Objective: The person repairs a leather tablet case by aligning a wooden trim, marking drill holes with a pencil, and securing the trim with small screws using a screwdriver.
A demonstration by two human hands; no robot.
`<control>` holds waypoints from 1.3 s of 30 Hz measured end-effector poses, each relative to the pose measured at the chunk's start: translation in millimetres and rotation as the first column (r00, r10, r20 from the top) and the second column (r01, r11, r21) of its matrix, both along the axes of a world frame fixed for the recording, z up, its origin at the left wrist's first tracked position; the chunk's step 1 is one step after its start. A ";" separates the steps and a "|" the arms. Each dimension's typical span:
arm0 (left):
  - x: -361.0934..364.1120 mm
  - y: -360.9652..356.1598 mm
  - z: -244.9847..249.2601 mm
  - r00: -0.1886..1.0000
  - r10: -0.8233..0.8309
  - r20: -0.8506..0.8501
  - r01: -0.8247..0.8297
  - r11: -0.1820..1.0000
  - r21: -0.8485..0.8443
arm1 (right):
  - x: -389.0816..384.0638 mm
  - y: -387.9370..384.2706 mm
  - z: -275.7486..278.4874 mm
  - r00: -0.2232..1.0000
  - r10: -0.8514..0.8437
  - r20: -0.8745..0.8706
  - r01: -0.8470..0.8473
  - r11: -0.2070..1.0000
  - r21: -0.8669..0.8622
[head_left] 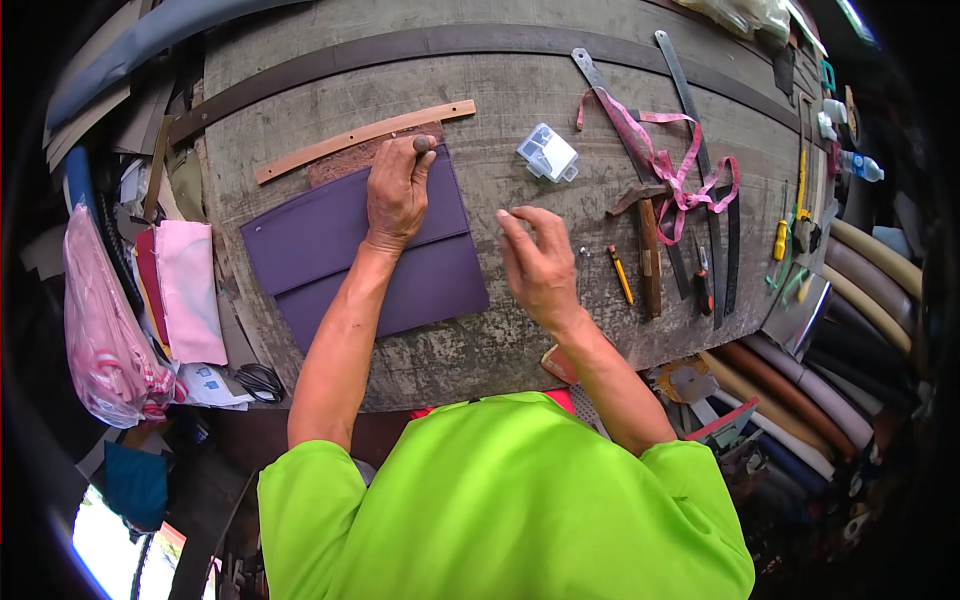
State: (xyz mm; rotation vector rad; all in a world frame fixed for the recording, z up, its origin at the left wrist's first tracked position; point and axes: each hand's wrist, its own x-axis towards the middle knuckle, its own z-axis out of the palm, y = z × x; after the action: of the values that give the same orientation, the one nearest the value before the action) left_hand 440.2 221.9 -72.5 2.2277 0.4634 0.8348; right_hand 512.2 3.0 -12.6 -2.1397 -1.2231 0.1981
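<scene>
While the left hand (397,200) clenches a rod (422,144), the right hand (540,265) half-curls.

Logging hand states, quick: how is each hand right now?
Left hand: closed around a short, brown, round-ended rod.
Right hand: fingers loosely curled; whether it pinches anything small cannot be told.

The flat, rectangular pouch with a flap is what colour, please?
The pouch is dark purple; head view.
</scene>
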 end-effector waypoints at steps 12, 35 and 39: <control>-3.0 0.9 10.7 0.999 0.016 -0.031 -0.020 0.992 -0.126 | -3.4 84.7 -43.8 0.983 0.104 0.150 -0.101 0.994 -0.030; -13.1 -8.3 -7.9 0.943 0.238 0.233 -0.106 0.878 -0.467 | -2.0 87.0 -41.5 0.968 0.166 0.190 -0.133 0.976 -0.173; -12.5 -7.4 -6.7 0.951 0.238 0.198 -0.099 0.840 -0.533 | -2.0 85.2 -44.4 0.974 0.170 0.153 -0.144 0.975 -0.167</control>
State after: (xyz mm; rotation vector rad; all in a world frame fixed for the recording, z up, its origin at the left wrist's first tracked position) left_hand 427.7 214.5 -79.3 1.5703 0.6775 0.9448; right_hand 510.2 88.2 -57.0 -2.2288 -1.5208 0.1916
